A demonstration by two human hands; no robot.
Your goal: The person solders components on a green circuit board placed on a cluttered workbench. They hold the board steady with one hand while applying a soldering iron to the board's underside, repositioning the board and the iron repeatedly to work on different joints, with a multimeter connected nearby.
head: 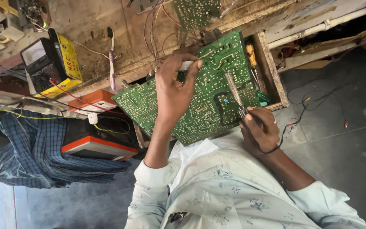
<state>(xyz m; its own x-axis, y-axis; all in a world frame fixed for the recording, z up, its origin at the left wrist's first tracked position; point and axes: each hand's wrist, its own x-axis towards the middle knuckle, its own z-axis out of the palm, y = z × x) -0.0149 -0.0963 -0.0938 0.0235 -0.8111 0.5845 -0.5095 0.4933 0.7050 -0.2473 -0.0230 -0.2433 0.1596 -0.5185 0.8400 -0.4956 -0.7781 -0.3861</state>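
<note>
A large green printed circuit board (200, 91), solder side up and dotted with silvery joints, lies tilted across the edge of a worn, stained wooden surface (90, 25), its near corner reaching toward the person's lap; that slant seems to turn the joints toward the head camera. The left hand (173, 87) curls over the board's upper middle, thumb and fingers pressed together on a small white piece that I cannot identify, and this grip looks to be what steadies the board at its angle. The right hand (260, 129) is closed like a fist around the dark handle of a slim metal-shafted soldering tool (235, 94), whose tip rests on the board near a small blue mark, the low grip probably giving fine control. A thin black cord (306, 108) trails from that hand over the grey floor (339, 144). A black analogue multimeter (39, 63) with a yellow case lies well to the left, a purple-and-white toothbrush (112, 57) beside it. A yellow-handled screwdriver (251, 57) lies in a wooden tray (272, 63) just beyond the board, within reach.
</note>
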